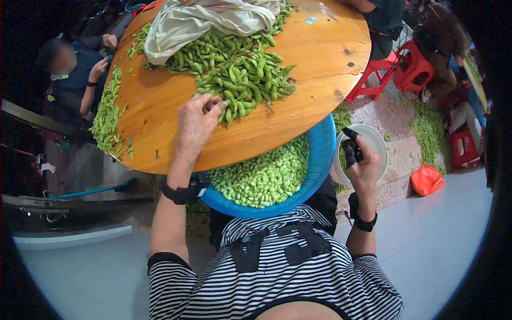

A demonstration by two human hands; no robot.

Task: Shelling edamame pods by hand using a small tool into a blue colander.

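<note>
Green pods [237, 80] heaped on a rounded wooden table [314, 58]

The table's orange-brown top is bare toward its right side, with a few leaf scraps on it. A pale cloth [208, 26] lies bunched over the back of the heap, and a band of lighter green pieces [106, 114] runs along the left edge.

The left hand [195, 117] is at the near edge of the pods, thumb and fingertips drawn together. The right hand [365, 165], with black covers [350, 148] on some fingers, is curled over a white bucket [380, 145] beside the table. At this size I cannot tell whether either hand grips a pod.

A blue tub [331, 149] of shelled beans [261, 178] sits below the near edge, which partly hides it.

At the left a person [77, 88] in dark clothes has both hands near the table's edge. To the right stand red stools [414, 64], with green litter [428, 128] strewn on the speckled floor [394, 114] and a red plastic bag [426, 180] lying where it meets a smooth grey stretch [426, 218].
</note>
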